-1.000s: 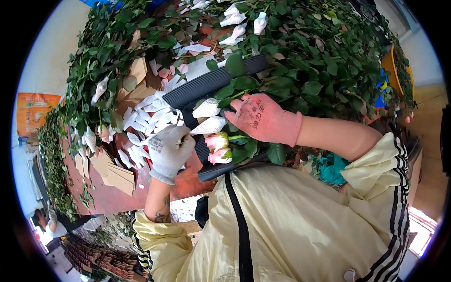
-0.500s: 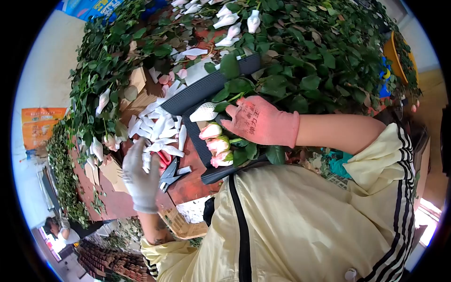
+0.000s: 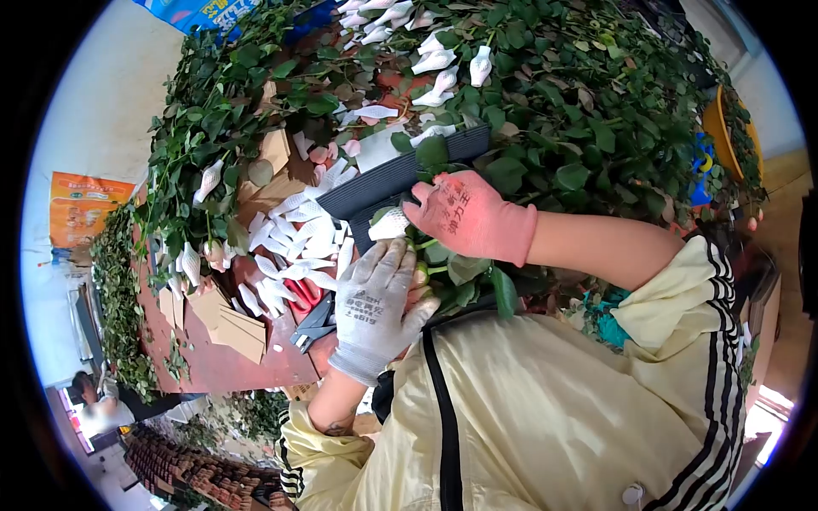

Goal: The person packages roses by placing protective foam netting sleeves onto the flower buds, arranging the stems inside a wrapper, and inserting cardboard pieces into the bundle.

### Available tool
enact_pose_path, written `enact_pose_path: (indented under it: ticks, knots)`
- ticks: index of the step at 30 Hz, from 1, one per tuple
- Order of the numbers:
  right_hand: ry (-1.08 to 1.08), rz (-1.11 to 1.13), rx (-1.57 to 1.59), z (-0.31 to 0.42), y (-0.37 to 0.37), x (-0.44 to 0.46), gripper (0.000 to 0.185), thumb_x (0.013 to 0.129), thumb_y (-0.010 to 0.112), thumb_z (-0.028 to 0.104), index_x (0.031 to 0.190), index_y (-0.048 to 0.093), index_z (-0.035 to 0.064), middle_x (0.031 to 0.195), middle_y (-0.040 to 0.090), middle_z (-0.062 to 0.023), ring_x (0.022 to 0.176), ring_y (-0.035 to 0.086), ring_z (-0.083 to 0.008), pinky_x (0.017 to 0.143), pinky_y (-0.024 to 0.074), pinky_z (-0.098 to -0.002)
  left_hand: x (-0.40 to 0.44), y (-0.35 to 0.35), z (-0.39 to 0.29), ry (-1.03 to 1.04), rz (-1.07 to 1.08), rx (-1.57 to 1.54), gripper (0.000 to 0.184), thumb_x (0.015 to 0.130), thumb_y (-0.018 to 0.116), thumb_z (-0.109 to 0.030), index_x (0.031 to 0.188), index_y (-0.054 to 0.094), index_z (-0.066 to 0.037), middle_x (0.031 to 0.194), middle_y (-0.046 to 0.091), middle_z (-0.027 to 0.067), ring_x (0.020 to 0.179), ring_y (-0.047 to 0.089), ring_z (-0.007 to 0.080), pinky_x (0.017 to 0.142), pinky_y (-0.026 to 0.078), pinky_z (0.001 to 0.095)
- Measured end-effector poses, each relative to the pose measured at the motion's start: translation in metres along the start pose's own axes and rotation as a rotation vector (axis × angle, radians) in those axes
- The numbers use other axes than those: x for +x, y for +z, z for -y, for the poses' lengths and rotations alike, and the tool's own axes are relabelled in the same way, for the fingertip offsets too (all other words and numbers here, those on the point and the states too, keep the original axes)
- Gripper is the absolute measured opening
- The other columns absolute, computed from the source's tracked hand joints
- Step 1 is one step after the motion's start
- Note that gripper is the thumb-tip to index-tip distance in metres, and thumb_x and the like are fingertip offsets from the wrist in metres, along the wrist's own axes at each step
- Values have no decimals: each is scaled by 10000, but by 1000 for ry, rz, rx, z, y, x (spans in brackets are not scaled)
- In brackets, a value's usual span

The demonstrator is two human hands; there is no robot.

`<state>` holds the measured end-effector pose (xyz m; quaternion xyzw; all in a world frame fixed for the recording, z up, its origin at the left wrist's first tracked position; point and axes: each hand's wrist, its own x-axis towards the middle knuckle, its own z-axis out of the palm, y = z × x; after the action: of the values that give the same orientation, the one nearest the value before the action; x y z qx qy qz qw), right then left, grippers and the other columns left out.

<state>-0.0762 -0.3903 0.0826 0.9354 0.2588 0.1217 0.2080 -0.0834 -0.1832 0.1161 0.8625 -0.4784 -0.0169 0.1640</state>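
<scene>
My left hand (image 3: 375, 308), in a grey-white glove, lies over the pink roses, its fingers stretched out and slightly spread. Most of the blooms are hidden under it. My right hand (image 3: 470, 217), in a pink glove, is closed around rose stems beside a netted bud (image 3: 389, 225); the stems are mostly hidden in the fist. Both hands are over a black ribbed holder (image 3: 407, 176). White foam net sleeves (image 3: 300, 234) lie in a heap left of the holder, next to dark shears with red handles (image 3: 315, 322).
Leafy rose stems (image 3: 562, 102) cover the back and right of the red table (image 3: 256, 362). Cardboard pieces (image 3: 232, 330) lie at its left. A yellow basket (image 3: 724, 136) stands at far right. Another person (image 3: 102, 404) is at lower left.
My left hand moved from the holder to the sleeve heap, then back right onto the roses. A netted bud beside the roses is gone from view. My right hand has stayed around the stems.
</scene>
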Motion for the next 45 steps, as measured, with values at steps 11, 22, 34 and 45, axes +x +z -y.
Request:
enact_pose_path:
  ticks: [11,22,34,45]
  knots:
    - [-10,-33,339,10,-7,-5,274,814,466,148,1062,557,75,924,552,-83,824,580,-209,711,437,-320,11,-8,14,-140,-17,-268,423,717,676,-283,1045,624,-21,1023,621,136,944,593,296,863,444,429]
    - [-27,22,398,1,-11,-2,298,823,499,161,1085,572,41,864,578,-61,818,586,-194,688,427,-324,21,2,62,-166,-155,-33,150,776,631,-191,875,639,-78,717,586,122,658,597,309,593,469,410]
    - [21,193,344,-6,-7,-3,226,821,471,138,999,590,65,858,577,-63,789,595,-203,651,439,-308,10,-13,95,-246,-360,49,54,674,593,-69,642,568,-32,662,557,121,607,550,292,564,432,389]
    - [-25,137,347,0,-9,6,188,812,492,161,948,593,79,834,573,-47,792,579,-191,667,424,-321,16,9,60,-160,-209,-41,198,781,625,-151,949,661,-53,821,637,139,713,614,314,640,490,388]
